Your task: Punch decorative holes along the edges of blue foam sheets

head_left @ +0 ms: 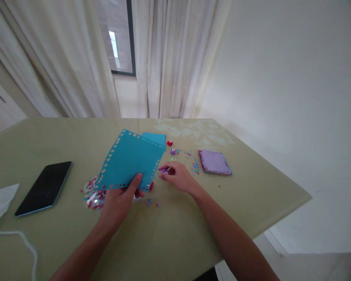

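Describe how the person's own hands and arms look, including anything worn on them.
The left hand and right hand are ungloved, with slender fingers. Both the left forearm and right forearm are bare as far as they show: no sleeve, watch or bracelet. No ring is visible, though some fingers are partly hidden.

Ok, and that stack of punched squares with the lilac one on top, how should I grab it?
I'd bring your right hand down from above and close the fingers on the left and right edges of the stack. It lies flat, so sliding under looks hard, and its layers sit slightly uneven, so squeezing both sides should keep them together.
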Motion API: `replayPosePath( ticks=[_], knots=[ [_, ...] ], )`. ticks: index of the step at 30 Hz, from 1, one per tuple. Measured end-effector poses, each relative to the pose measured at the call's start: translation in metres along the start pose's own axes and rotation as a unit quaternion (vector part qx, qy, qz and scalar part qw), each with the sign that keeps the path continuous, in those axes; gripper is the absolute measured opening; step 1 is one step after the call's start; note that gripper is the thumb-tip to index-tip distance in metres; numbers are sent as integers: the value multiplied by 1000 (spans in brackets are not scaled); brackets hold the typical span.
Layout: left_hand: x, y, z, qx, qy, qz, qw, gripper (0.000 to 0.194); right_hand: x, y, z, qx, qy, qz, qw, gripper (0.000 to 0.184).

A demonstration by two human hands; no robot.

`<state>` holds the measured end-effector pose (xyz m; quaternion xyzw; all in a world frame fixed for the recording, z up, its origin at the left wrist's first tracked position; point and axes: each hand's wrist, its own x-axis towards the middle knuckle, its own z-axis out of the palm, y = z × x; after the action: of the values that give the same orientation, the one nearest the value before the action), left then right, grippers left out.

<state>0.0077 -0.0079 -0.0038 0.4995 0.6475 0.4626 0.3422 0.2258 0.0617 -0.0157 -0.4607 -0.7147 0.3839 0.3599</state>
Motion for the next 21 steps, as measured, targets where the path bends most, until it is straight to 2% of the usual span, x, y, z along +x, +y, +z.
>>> replayPosePath(
  ticks=[3, 6, 7, 9, 11, 12, 13, 15, 18, 21],
  knots=[
    [1, -3, -2, 21, -2, 7, 1000, 53, -7, 1, 12, -22, -85, -11, 996, 16],
    [1, -3, -5, 36, 4, 12, 999, 54, -10, 0, 22, 16, -124, 9, 992, 23],
    [1, -3, -5, 39, 9, 9, 999, 55, -8, 1, 22, 17, -112, 14, 993, 26],
    [0, -1, -5, 31, 10, -1, 999, 55, -4, 6, 15, -26, -35, 9, 999, 29],
    [-1, 1, -5, 20, 8, -6, 1000, 54, 2, 14, 3, -137, 69, -23, 988, 34],
    [-1, 1, -5, 19, 5, -6, 1000, 53, 5, 19, -3, -200, 99, -37, 974, 41],
    [-1, 1, -4, 21, 5, -5, 1000, 53, 6, 24, -10, -253, 104, -42, 961, 46],
    [-1, 1, -4, 23, 7, -7, 1000, 51, 8, 32, -19, -314, 77, -33, 946, 45],
    [-1, 0, -4, 20, 3, -8, 1000, 48, 8, 36, -22, -299, 53, -5, 953, 34],
    [-1, -1, -3, 18, -2, -5, 1000, 49, 8, 29, -18, -145, 96, 25, 984, 36]
  ],
)
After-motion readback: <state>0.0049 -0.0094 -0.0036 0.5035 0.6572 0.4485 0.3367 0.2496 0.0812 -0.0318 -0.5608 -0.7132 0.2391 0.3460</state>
